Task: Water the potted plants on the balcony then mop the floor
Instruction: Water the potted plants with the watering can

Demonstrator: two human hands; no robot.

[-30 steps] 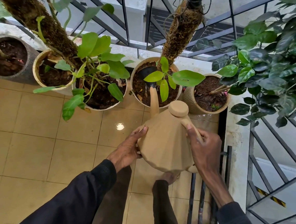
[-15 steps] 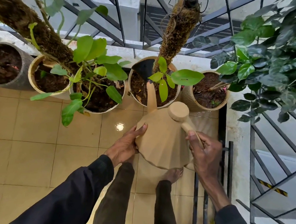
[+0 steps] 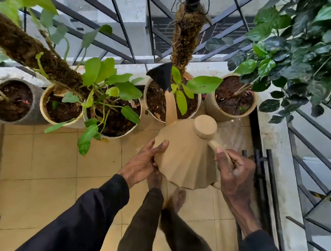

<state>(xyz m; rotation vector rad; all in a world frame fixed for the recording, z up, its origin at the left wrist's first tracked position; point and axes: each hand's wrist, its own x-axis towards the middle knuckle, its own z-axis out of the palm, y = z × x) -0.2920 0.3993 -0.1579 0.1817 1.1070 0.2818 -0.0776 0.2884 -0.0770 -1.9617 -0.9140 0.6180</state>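
Five pots (image 3: 120,136) in a row along the far edge of the balcony, under the railing (image 3: 123,29). Watering under way, to judge by the pose: tan faceted watering can (image 3: 184,161) held up right of centre, tipped away toward the far side, black rose (image 3: 161,75) poised over the soil of the pot with the moss pole (image 3: 145,97). Right hand (image 3: 235,167) curled tight round the can's handle (image 3: 214,144). Left hand (image 3: 143,162) laid against the can's left flank, thumb out along the facet, propping rather than clutching. No stream of water to be made out (too blurred at the rose to judge). Soil dark in every pot, so no telling the watered from the unwatered; ribbed pot (image 3: 213,110) at far right perhaps next. Mopping not yet begun, as far as can be judged: no mop in view, tiled floor (image 3: 44,157) spreading to the near left. No brand, label or readable writing anywhere, only a yellow-and-black striped strip (image 3: 322,198) beyond the bars at right.
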